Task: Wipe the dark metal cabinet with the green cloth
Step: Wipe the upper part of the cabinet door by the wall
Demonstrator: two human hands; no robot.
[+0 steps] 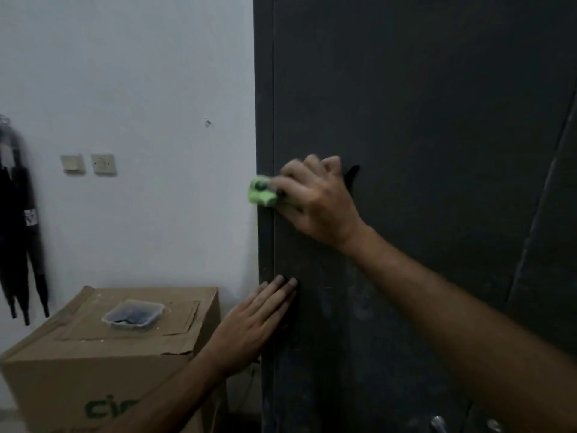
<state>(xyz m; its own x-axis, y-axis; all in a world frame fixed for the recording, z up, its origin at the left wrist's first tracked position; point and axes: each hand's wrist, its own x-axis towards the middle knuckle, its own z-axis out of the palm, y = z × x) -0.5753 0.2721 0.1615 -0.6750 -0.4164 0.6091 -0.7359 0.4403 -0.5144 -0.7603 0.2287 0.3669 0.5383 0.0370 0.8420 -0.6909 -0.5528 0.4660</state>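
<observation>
On top of one brown cardboard box [103, 348], which stands left of the cabinet and against the pale wall [140, 73], sits one shallow clear plastic container [133, 314]. Inside it there is something dark, but I cannot tell what it is. The box has green letters printed on its front side, partly hidden behind the left forearm. The dark metal cabinet [421, 104] fills the right part of the view, and its front shows pale smudges low down. The green cloth [260, 193] is bunched up and pressed on the cabinet front near its left edge, at middle height. The right hand [315, 198] grips this cloth with curled fingers, and a part of the cloth sticks out to the left of the knuckles. The left hand [253, 323] is lower, with its fingers straight and close together, and the fingertips touch the cabinet near the same left edge. On the wall I count two pale switch plates [89, 164] side by side. At the far left hang folded dark umbrellas [22, 245]; they seem to be three, but the picture is blurred there.
</observation>
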